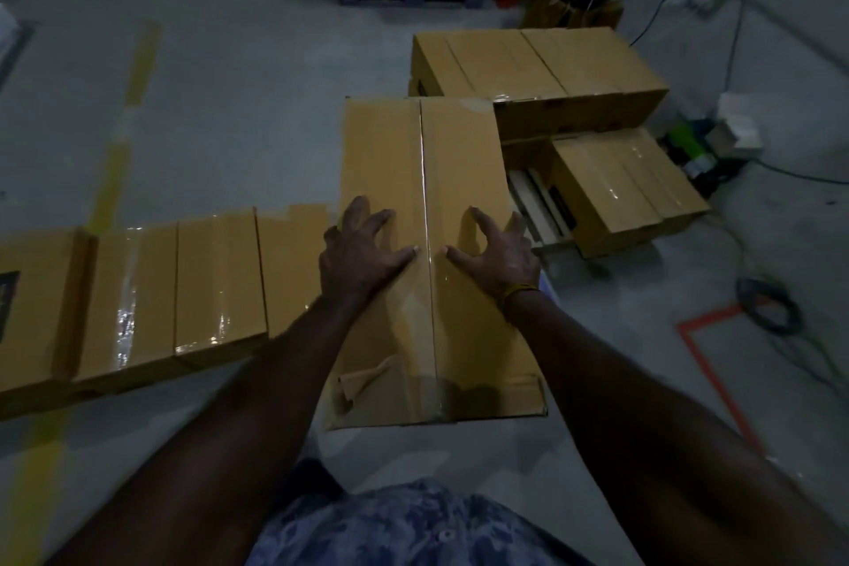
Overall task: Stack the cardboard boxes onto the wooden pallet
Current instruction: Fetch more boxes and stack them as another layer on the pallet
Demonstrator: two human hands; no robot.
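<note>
A taped cardboard box [427, 253] was pressed under the left hand [363, 255] and right hand [498, 255], each grip spread apart.

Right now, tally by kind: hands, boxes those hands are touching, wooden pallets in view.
Hands: 2 (left hand, right hand, both flat on top)
Box touched: 1 (box)
Wooden pallet: 1 (wooden pallet, partly hidden under other boxes)
Total: 4
</note>
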